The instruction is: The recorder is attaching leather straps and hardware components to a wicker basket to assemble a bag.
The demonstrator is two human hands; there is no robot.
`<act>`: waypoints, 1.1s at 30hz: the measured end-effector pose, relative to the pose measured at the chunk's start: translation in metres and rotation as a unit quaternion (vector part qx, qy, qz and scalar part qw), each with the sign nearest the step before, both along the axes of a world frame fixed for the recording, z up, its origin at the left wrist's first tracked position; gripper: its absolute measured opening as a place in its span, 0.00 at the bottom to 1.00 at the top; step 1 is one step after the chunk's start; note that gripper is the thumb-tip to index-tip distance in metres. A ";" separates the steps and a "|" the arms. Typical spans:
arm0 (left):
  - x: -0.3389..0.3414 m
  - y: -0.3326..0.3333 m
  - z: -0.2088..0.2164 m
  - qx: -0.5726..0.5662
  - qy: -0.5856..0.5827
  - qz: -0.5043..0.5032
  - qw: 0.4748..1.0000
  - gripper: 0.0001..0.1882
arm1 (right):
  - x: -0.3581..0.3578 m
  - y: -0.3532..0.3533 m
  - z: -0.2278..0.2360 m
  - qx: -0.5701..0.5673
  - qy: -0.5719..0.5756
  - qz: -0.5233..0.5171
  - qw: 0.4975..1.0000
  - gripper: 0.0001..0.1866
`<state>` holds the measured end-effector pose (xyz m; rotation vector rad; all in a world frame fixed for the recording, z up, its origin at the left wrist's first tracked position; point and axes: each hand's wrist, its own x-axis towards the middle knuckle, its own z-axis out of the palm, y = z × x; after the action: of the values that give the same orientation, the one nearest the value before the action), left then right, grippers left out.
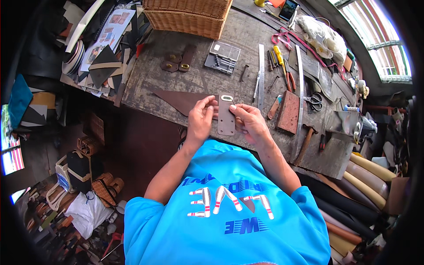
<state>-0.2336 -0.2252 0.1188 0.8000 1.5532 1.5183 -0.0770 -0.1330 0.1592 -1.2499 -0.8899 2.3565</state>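
A brown leather strap piece (pixel 226 121) stands upright before me at the bench's near edge. An oval brass-coloured metal eyelet (pixel 227 98) sits at its top, and several small holes mark its lower end. My right hand (pixel 251 120) pinches the strap's right edge just below the eyelet. Beside the left edge is my left hand (pixel 201 120), its fingers loosely curved and apart; whether the fingertips touch the leather is unclear. Behind the left hand lies a pointed brown leather piece (pixel 179 100). Farther back are smaller leather pieces with brass fittings (pixel 171 64).
A wicker basket (pixel 185 22) stands at the back. An opened plastic case (pixel 223 57) lies mid-bench. To the right are metal rulers (pixel 261 75), a yellow-handled screwdriver (pixel 278 55), pliers (pixel 289 76), a reddish brick (pixel 288 112), scissors (pixel 314 102) and a hammer (pixel 305 143).
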 end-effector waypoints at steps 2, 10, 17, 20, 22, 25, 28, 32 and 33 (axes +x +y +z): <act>-0.007 0.005 0.020 -0.033 -0.321 -0.055 0.945 0.14 | -0.001 -0.008 -0.001 0.022 -0.007 -0.001 1.000 0.12; -0.007 -0.003 0.017 0.000 -0.210 -0.075 0.975 0.12 | -0.006 -0.030 -0.024 0.273 -0.085 0.009 0.958 0.14; -0.010 0.002 0.012 -0.020 -0.137 -0.095 0.986 0.14 | -0.012 -0.022 -0.019 0.243 -0.060 -0.062 0.966 0.15; -0.012 0.007 0.009 -0.016 -0.123 -0.117 0.985 0.15 | -0.010 -0.015 -0.016 0.201 -0.038 -0.058 0.977 0.14; -0.011 0.009 0.010 -0.016 -0.119 -0.129 0.984 0.16 | -0.011 -0.014 -0.024 0.213 -0.033 -0.061 0.975 0.13; -0.009 0.013 0.008 -0.045 -0.098 -0.110 0.988 0.17 | -0.017 -0.015 -0.035 0.241 -0.036 -0.068 0.967 0.12; -0.019 0.020 -0.010 0.026 0.185 -0.125 0.974 0.20 | -0.017 -0.014 -0.042 0.244 -0.060 -0.060 0.966 0.12; -0.029 0.030 -0.029 -0.066 0.254 -0.169 0.950 0.25 | -0.005 -0.002 -0.083 0.314 -0.203 -0.054 0.926 0.11; -0.035 0.031 -0.043 -0.074 0.249 -0.169 0.951 0.25 | 0.002 -0.001 -0.098 0.416 -0.310 -0.047 0.854 0.11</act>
<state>-0.2684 -0.1939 0.0759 1.3569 1.7447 0.9797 -0.0746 -0.1338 0.0609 -1.5606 -1.7308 1.1675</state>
